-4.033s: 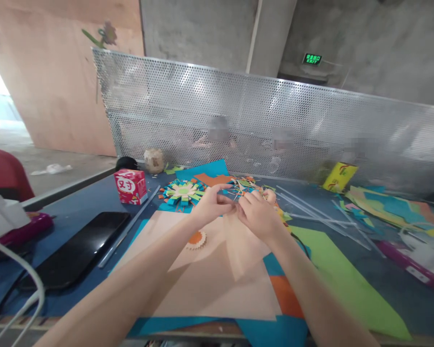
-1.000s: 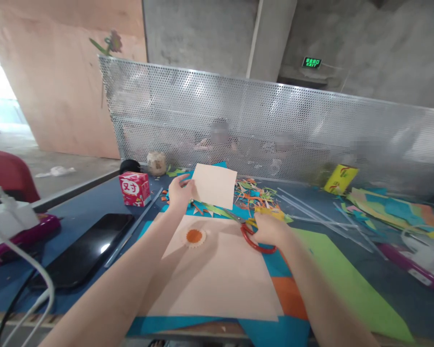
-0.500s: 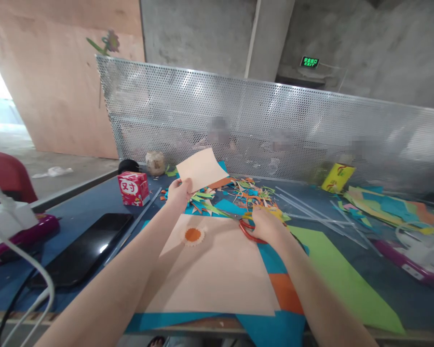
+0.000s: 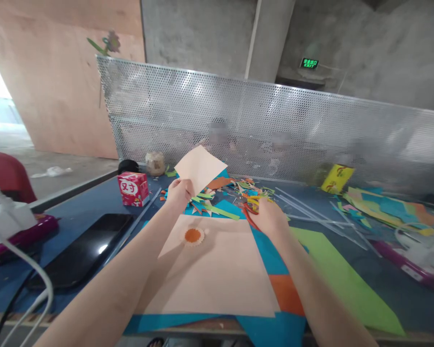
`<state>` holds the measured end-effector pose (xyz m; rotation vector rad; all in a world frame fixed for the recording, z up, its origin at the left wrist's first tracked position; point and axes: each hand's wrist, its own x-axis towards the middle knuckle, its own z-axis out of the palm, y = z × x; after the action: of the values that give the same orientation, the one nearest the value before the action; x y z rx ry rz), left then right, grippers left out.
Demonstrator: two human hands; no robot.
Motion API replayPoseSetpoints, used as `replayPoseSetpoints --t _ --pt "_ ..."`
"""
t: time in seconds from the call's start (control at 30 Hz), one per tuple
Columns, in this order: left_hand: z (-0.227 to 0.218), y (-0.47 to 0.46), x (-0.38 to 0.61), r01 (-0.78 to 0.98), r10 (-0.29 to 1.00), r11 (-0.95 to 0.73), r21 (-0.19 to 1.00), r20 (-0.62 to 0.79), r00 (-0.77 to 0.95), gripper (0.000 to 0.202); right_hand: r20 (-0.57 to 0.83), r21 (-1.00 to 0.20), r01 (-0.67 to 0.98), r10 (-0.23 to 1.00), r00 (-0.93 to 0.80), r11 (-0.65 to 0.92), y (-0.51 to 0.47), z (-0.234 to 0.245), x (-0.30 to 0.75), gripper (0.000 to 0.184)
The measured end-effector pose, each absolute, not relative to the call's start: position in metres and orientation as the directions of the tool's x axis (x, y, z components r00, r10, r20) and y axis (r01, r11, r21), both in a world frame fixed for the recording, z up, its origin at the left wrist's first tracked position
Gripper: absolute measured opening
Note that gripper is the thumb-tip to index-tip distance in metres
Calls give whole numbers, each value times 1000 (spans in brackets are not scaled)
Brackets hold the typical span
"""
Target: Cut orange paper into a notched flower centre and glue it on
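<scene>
My left hand (image 4: 180, 193) pinches the lower left part of a small cream paper sheet (image 4: 200, 168), which is raised and tilted above the table. Closed round the handles of red-and-yellow scissors (image 4: 250, 212) is my right hand (image 4: 271, 217); the blades are partly hidden and blurred among the scraps. Below both hands lies a large cream paper sheet (image 4: 217, 274). On it rests a small paper rosette (image 4: 194, 235) with an orange middle and a frilled pale rim. Paper scraps (image 4: 251, 190) in several colours are heaped behind the large sheet.
Left are a black phone (image 4: 87, 246), a red box (image 4: 133, 189), a jar (image 4: 155, 163) and a purple power strip (image 4: 43, 225). Green paper (image 4: 343, 274), clear sticks (image 4: 311, 212) and a yellow box (image 4: 337, 178) lie right. A perforated metal screen (image 4: 238, 120) stands behind, with blurred people beyond it.
The small cream sheet has turned in my left hand, so a corner now points up. My right hand has moved slightly, and the scissors now point more away from me.
</scene>
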<state>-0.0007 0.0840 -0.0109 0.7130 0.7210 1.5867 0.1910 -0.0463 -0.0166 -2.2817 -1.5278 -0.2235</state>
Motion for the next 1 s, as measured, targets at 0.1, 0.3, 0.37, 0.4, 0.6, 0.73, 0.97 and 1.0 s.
replayPoseSetpoints --t 0.1,0.3,0.37,0.4,0.6,0.73,0.97,1.0 --pt "-10 82 0 -629 995 -89 772 41 -91 10 378 -368 889 830 410 -272 -45 -14 192 39" --pt "-17 63 1 -663 990 -65 745 129 48 33 454 -543 840 846 280 14 -48 -12 181 31" --pt "-22 56 1 -669 988 -43 742 132 83 36 455 -556 828 861 228 74 -50 -13 177 26" --pt "-24 53 0 -672 987 -31 740 127 95 36 450 -559 824 869 206 94 -51 -13 175 25" --pt "-19 50 -2 -710 994 -19 704 91 64 32 391 -589 787 917 76 186 -55 -17 171 23" --pt "-12 55 -10 -732 996 -42 680 83 19 29 305 -632 752 952 19 188 -60 -14 169 16" --pt "-9 55 -16 -734 997 -57 677 70 -13 30 187 -624 771 982 -9 126 -62 -16 163 10" --pt "-9 52 -15 -731 997 -51 681 80 5 29 172 -623 773 985 -9 116 -62 -17 162 11"
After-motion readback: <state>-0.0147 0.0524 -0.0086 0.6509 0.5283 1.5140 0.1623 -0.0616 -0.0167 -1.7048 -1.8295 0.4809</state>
